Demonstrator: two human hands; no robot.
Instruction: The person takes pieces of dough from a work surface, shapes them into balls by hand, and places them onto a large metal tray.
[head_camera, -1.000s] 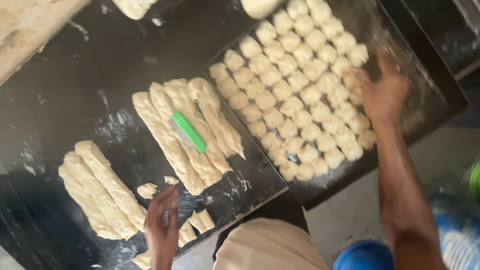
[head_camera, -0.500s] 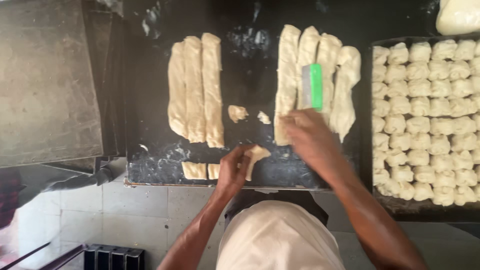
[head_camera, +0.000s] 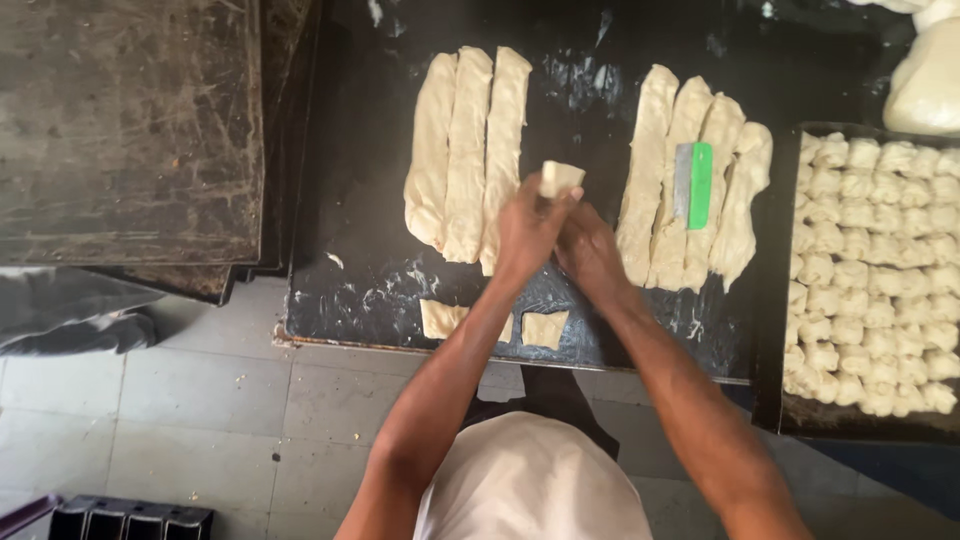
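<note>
My left hand is raised over the dark work surface and pinches a small dough piece at its fingertips. My right hand is pressed against the left one, its fingers curled under the same piece. Three long dough strips lie to the left of my hands. Several more strips lie to the right, with a green-handled scraper resting on them. Two small cut dough squares sit near the front edge.
A dark tray at the right holds several rows of shaped dough pieces. A large dough lump sits at the top right. Empty dark trays are stacked at the left. Tiled floor lies below.
The view has steadied over the table. My right hand left the strips under the scraper and joined my left hand, which lifted a dough piece from the front edge up between both hands.
</note>
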